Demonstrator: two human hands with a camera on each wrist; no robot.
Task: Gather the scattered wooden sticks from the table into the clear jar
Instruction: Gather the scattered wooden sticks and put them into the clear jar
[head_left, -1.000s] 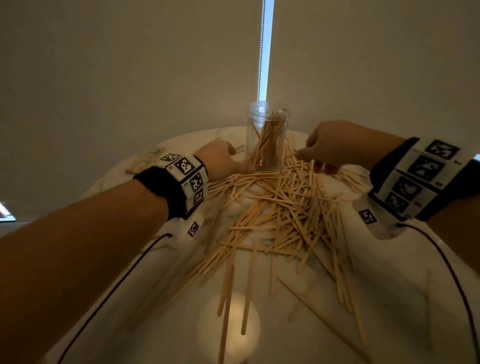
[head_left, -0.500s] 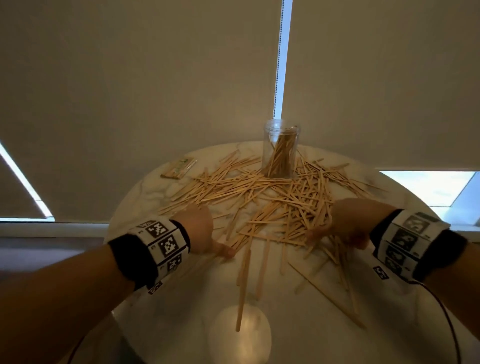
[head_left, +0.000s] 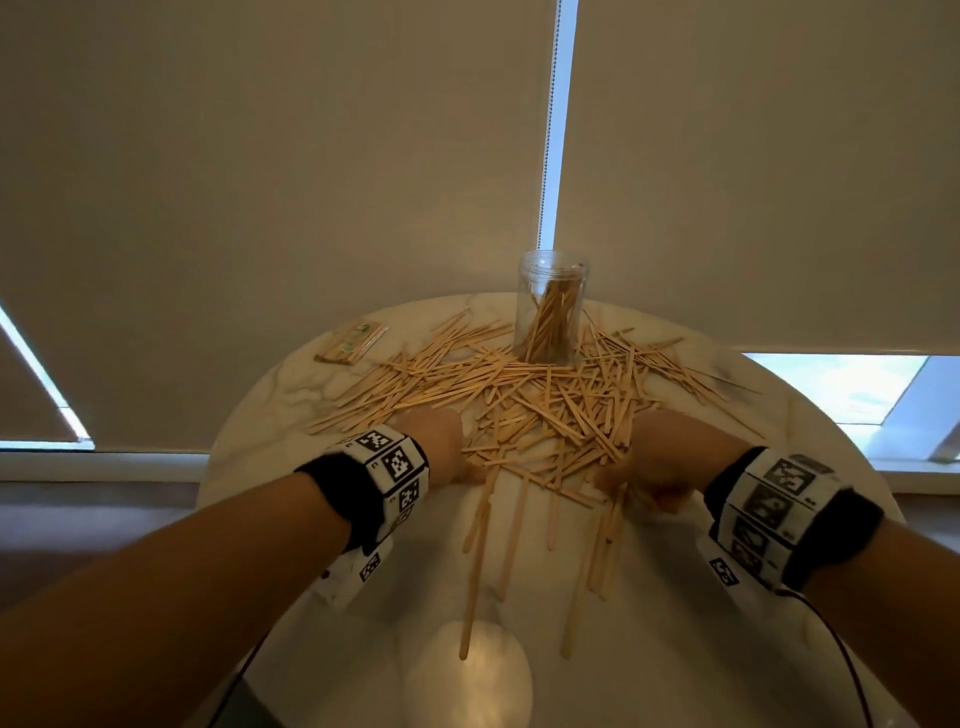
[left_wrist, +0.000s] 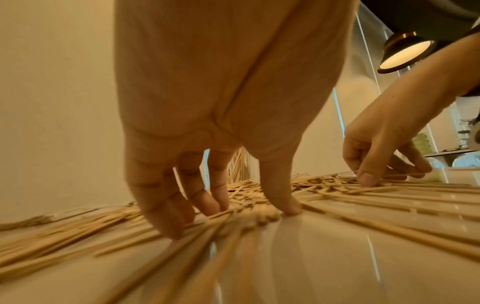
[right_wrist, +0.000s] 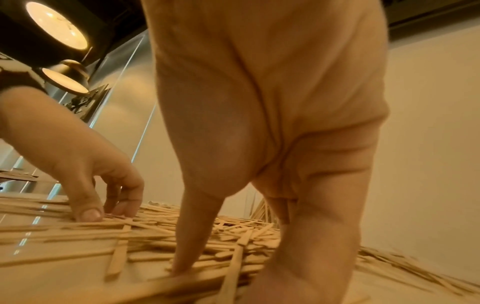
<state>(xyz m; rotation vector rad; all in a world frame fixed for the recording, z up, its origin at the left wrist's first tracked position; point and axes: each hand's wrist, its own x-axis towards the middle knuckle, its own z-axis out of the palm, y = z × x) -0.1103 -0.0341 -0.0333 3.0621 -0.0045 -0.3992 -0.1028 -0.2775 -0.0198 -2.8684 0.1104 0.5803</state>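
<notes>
A clear jar (head_left: 552, 306) with several wooden sticks standing inside is at the far edge of the round marble table (head_left: 779, 649). A wide heap of wooden sticks (head_left: 545, 410) spreads in front of it, and a few long ones trail toward me. My left hand (head_left: 441, 452) is at the heap's near left edge. Its fingers point down and are spread, with the tips touching sticks (left_wrist: 233, 218). My right hand (head_left: 660, 462) is at the near right edge. Its thumb (right_wrist: 187, 257) and fingers press down on sticks (right_wrist: 241, 246). Neither hand has lifted a stick.
A wrapped packet of sticks (head_left: 350, 343) lies at the table's far left. Closed blinds hang right behind the table. A lamp's reflection (head_left: 483, 675) shines on the near tabletop, and cables run from both wristbands.
Both hands have drawn back from beside the jar to the near edge of the heap and come down on the sticks. The head view has pulled back and risen.
</notes>
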